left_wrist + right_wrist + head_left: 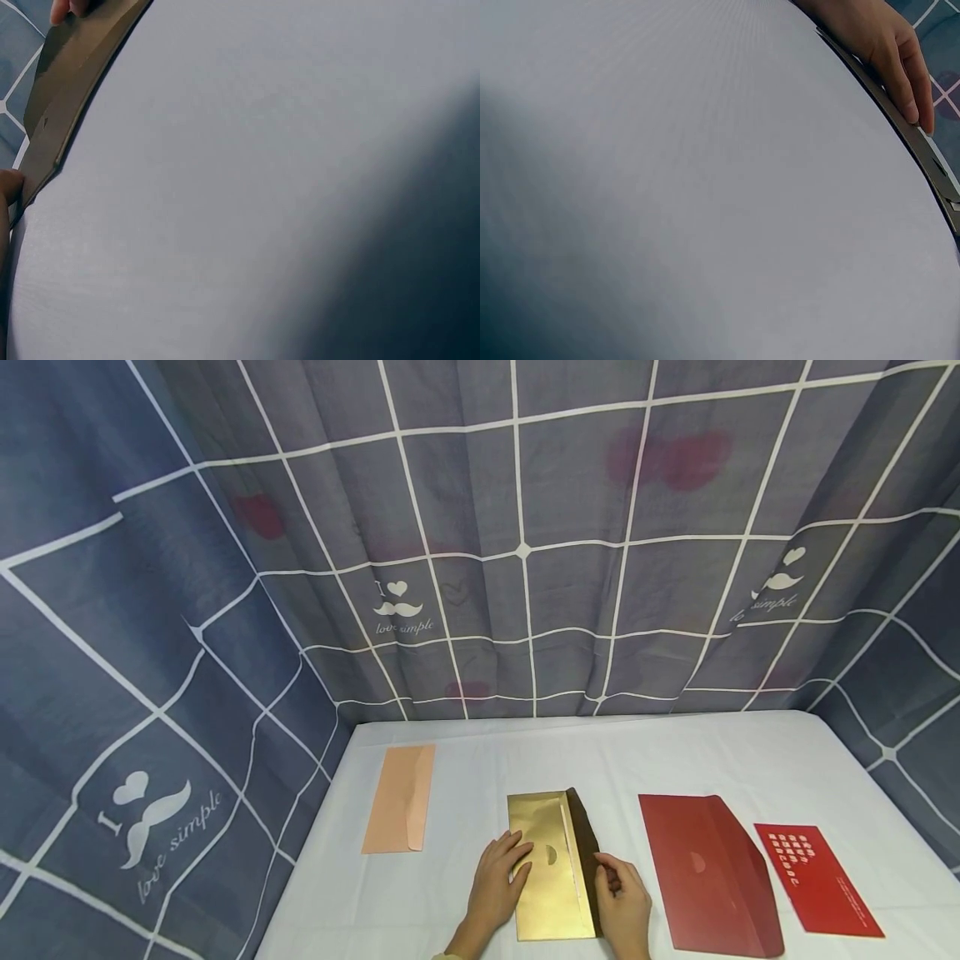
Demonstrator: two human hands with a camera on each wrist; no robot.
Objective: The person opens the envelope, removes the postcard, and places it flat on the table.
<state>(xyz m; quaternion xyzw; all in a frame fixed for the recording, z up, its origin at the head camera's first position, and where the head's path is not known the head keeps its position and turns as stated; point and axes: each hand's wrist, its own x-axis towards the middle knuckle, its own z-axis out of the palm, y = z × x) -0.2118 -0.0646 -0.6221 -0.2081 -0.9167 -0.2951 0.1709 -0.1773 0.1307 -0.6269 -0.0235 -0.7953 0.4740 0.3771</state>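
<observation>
A gold envelope (551,902) lies upright on the white table in the head view, its dark flap (581,818) unfolded along the right side. My left hand (497,875) rests on the envelope's left part, fingers spread across the gold face. At the flap's outer edge, my right hand (624,902) pinches the dark paper between thumb and curled fingers. Only the envelope's edge (75,97) shows in the left wrist view. In the right wrist view, fingers (900,82) lie on the envelope, seen nearly edge-on.
A peach envelope (397,802) lies at the far left of the table (322,893). Right of my hands are a dark red envelope (705,893) with its flap out and a bright red card (828,893) with white print. Gridded curtains (480,602) surround the table.
</observation>
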